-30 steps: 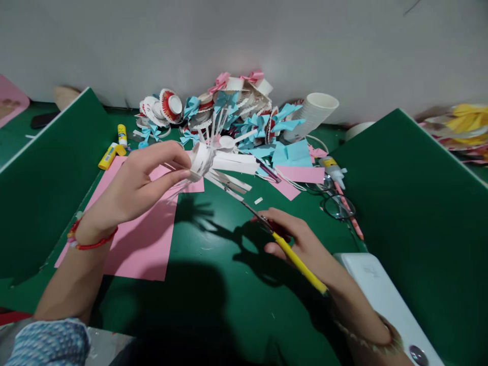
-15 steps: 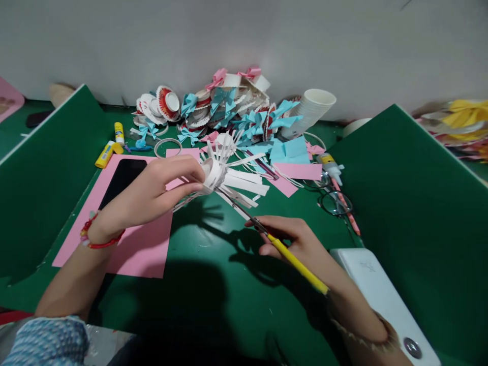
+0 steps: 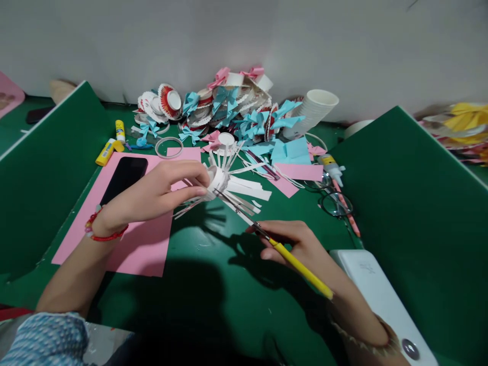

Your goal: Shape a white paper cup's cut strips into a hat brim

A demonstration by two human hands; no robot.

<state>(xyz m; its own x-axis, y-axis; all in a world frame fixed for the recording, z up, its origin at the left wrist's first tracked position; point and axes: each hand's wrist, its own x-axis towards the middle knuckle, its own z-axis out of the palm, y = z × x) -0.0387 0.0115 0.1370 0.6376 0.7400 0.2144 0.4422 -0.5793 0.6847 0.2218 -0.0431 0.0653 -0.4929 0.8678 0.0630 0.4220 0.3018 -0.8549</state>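
Note:
Between the fingers and thumb of my left hand [image 3: 168, 189] is a white paper cup [image 3: 218, 181] whose wall is cut into many narrow strips, fanned outward. My right hand [image 3: 301, 246] grips a pair of scissors [image 3: 280, 249] with a yellow handle. The blades point up and left, their tips at the base of the cut strips near my left fingertips. The cup is held above the green table. Beneath my left forearm lie a pink paper sheet [image 3: 143, 254] and a black phone [image 3: 125, 180].
At the back lies a heap of paper-cup pieces with blue bows [image 3: 224, 99], beside stacked white cups [image 3: 314, 112]. Glue sticks [image 3: 109, 151] are on the left. Glasses [image 3: 337, 203], a glue bottle [image 3: 331, 165] and a white case [image 3: 375, 284] lie right. Green dividers [image 3: 427, 203] stand at both sides.
My left hand and the cut cup have shifted slightly right and down. The scissors remain against the strips, with my right hand almost in the same place.

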